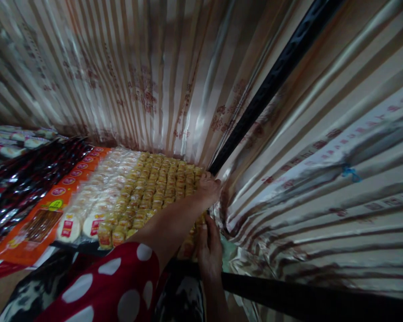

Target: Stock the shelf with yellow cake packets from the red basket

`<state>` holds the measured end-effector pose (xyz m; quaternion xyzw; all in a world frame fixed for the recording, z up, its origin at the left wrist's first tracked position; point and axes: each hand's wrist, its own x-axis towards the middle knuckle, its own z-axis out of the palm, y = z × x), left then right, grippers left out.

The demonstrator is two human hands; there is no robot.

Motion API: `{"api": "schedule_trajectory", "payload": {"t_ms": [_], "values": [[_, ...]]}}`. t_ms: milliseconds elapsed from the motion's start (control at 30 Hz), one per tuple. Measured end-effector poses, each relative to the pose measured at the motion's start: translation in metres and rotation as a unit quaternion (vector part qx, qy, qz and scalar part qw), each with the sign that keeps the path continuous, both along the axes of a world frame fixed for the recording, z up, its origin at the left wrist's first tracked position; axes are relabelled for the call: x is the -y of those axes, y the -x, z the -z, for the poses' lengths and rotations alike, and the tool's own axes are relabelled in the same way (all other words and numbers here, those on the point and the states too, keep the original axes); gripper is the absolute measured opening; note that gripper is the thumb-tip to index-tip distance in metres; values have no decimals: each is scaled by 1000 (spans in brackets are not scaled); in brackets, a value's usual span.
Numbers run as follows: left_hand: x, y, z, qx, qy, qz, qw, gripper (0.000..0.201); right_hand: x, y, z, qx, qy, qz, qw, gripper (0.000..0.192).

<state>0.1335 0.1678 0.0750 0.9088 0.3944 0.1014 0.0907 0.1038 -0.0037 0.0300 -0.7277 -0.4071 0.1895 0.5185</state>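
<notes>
Far left: dark glossy packets [27,179] lie fanned in overlapping rows, so each face shows; next, orange packs [40,223] lie in a line running back toward the curtain, labels up; then round white cakes in clear wrap [97,201], overlapped like shingles, likely to save room; then the yellow wrapped sweets [154,188], packed tight in a grid right up to the stall edge.

My left arm, in a red sleeve with white dots [121,286], crosses over the sweets; left hand [208,188] is at the far right corner of the yellow block, fingers curled against the striped plastic sheet [305,179] beside the black pole [272,85]; looks like a pinch on the sheet's edge, but I cannot tell if it is truly closed on it; too dark.

My right hand [208,250] is lower, fingers straight and together, pressed flat at the near edge where sweets meet sheet; holds nothing that I can see.

Sheet hangs close round the goods, folds bunching at the corner by both hands; black rail [305,295] runs along the near right edge.
</notes>
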Motion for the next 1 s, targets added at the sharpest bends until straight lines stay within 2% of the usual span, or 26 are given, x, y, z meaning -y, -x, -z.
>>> {"api": "schedule_trajectory", "payload": {"t_ms": [233, 433, 667, 767, 867, 933, 1000], "values": [[2, 2, -1, -9, -18, -34, 999, 26, 2, 1, 5, 42, -22, 9, 999, 57], [4, -3, -2, -17, -19, -45, 999, 27, 6, -1, -4, 67, -18, 26, 997, 52], [7, -3, -3, -23, -9, -59, 998, 34, 12, 4, -9, 215, -61, 7, 975, 45], [9, -1, -13, -13, -4, -63, 998, 36, 16, 5, -15, 237, -79, 4, 968, 41], [19, 5, -31, 7, -4, -61, 998, 34, 25, 13, -23, 219, -104, -13, 970, 40], [33, 18, -45, 66, -4, -61, 996, 29, 38, 26, -22, 188, -114, -16, 975, 40], [54, 43, -56, 171, -6, -58, 984, 19, 55, 45, -15, 148, -108, -12, 983, 37]]}}
